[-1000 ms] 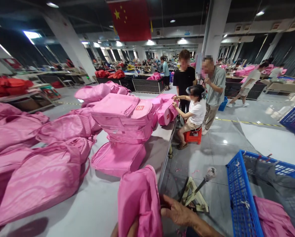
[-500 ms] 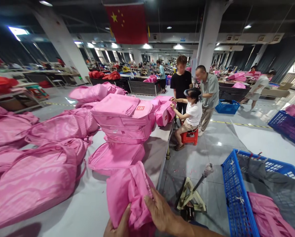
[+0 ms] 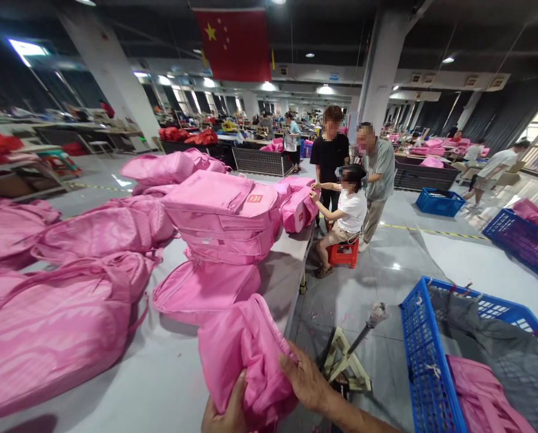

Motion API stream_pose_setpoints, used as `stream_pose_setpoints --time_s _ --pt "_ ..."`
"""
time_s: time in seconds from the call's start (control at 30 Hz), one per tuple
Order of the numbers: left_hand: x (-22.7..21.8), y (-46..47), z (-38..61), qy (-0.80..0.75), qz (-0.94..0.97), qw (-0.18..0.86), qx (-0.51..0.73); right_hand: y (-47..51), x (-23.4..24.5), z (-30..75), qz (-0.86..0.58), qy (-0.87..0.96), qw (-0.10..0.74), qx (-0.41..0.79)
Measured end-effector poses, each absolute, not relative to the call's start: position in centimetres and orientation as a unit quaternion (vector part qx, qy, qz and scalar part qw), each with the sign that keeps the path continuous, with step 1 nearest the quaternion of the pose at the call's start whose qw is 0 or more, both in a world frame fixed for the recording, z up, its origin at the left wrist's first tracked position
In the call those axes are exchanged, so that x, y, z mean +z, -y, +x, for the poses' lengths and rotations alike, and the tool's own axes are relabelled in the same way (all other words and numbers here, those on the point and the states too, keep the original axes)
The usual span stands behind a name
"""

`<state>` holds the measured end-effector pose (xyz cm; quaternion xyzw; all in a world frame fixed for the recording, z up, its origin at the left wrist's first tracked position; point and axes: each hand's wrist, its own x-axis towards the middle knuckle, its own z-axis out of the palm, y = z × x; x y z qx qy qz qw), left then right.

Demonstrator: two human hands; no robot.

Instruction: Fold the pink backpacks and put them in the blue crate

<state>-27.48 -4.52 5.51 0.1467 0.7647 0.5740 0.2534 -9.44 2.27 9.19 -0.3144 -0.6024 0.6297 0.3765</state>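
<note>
Pink bag, crumpled and soft, stands at the near edge of the surface, gripped from both sides. Left hand clasps its lower edge from below, thumb pressed up into the fabric. Right hand grasps its right side, fingers curled on a fold. More pink bags lie piled across the surface behind it. On the floor to the right stands a blue crate with pink cloth in it. Farther off, a seated person handles another bag.
</note>
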Motion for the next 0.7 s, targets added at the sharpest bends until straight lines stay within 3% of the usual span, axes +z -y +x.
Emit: stream_pose_setpoints --time_s 0.3,0.5,0.7 --pt "8.0 4.5 -26.5 -0.767 0.113 0.270 0.572 -3.1 7.9 -8.4 -0.286 0.608 0.348 0.654" --pt "8.3 4.3 -26.3 -0.761 0.125 0.233 0.592 -2.4 7.3 -7.8 -0.287 0.658 0.355 0.599" --pt "8.4 3.3 -26.9 -0.714 0.099 0.235 0.652 -2.2 0.4 -7.5 -0.327 0.661 0.355 0.575"
